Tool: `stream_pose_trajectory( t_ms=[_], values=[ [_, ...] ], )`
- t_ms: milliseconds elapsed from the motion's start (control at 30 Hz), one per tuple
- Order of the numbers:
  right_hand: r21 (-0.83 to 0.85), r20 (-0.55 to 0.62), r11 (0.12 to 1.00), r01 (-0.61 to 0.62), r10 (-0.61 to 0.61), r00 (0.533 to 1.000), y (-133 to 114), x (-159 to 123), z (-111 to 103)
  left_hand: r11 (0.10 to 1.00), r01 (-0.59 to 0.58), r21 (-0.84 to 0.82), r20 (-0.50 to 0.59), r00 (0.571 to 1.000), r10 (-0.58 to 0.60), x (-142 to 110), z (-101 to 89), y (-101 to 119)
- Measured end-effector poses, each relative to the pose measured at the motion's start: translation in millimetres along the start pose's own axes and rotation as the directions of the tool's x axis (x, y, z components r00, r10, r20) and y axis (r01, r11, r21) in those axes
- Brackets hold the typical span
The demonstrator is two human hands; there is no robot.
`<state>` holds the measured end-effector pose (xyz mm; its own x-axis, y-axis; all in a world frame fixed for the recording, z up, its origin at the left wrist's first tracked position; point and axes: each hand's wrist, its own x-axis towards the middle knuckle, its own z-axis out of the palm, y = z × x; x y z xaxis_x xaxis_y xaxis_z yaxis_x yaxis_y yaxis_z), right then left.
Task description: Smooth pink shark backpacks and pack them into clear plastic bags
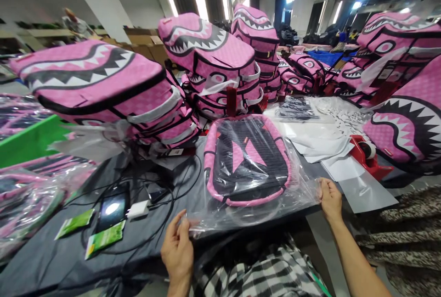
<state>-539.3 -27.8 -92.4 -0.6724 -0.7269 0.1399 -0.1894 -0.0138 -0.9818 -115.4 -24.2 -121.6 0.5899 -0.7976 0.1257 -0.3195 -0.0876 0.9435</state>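
A pink and black backpack (253, 168) lies flat at the front edge of the table, its ribbed black panel facing up. Clear plastic encloses it as a plastic bag (305, 182), loose and wrinkled toward me. My left hand (178, 246) pinches the bag's near left corner between thumb and fingers. At the near right corner, my right hand (330, 199) grips the plastic too. The bag's near edge is stretched between both hands, and the backpack sits a little beyond them.
Stacked pink shark-mouth backpacks (99, 81) rise behind and to both sides. A red tape dispenser (368, 157) stands right, beside white sheets (358, 182). On the left lie a phone (113, 207), cables, a white charger (138, 209) and green packets (105, 240). A green bin (31, 143) is farther left.
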Motion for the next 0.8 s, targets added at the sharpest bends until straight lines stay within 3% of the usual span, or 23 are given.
stream_pose_trajectory(
  t_ms=[33, 67, 133, 200, 233, 267, 333, 400, 500, 667, 800],
  values=[
    [-0.027, 0.005, 1.0, 0.003, -0.003, 1.0, 1, 1, -2, 0.982, -0.155, 0.112, -0.051, 0.986, 0.161, -2, 0.9, 5],
    [-0.05, 0.005, 0.999, 0.009, -0.009, 1.0, 2, 2, -4, 0.919, -0.328, 0.218, -0.075, 0.934, 0.35, -5, 2.2, 12],
    [-0.081, -0.003, 0.996, 0.026, -0.026, 1.0, 4, 2, -5, 0.694, -0.632, 0.346, 0.019, 0.744, 0.668, -16, 7.3, 27],
    [-0.091, -0.013, 0.995, 0.039, -0.04, 0.999, 4, 2, -4, 0.449, -0.838, 0.31, 0.248, 0.527, 0.813, -28, 16.7, 46],
    [-0.087, -0.015, 0.995, 0.04, -0.041, 0.999, 3, 1, -3, 0.368, -0.89, 0.269, 0.343, 0.445, 0.827, -33, 22.5, 56],
    [-0.079, -0.014, 0.996, 0.038, -0.039, 0.999, 1, 0, -3, 0.324, -0.915, 0.24, 0.404, 0.398, 0.824, -37, 28.4, 65],
    [-0.058, -0.002, 0.998, 0.033, -0.033, 0.999, -3, -1, -1, 0.319, -0.921, 0.221, 0.437, 0.386, 0.812, -41, 38.0, 80],
    [-0.042, 0.013, 0.999, 0.034, -0.033, 0.999, -7, -2, 0, 0.361, -0.905, 0.224, 0.448, 0.425, 0.787, -41, 42.8, 87],
    [-0.019, 0.01, 0.999, 0.04, -0.04, 0.999, -7, -3, 0, 0.378, -0.896, 0.232, 0.485, 0.443, 0.754, -40, 42.4, 87],
    [0.002, 0.006, 1.0, 0.018, -0.018, 1.0, -7, -3, 1, 0.301, -0.922, 0.242, 0.488, 0.384, 0.784, -40, 37.1, 78],
    [0.01, 0.025, 1.0, 0.018, -0.018, 1.0, -13, -4, 1, 0.336, -0.893, 0.299, 0.529, 0.448, 0.721, -41, 33.1, 78]
  ],
)
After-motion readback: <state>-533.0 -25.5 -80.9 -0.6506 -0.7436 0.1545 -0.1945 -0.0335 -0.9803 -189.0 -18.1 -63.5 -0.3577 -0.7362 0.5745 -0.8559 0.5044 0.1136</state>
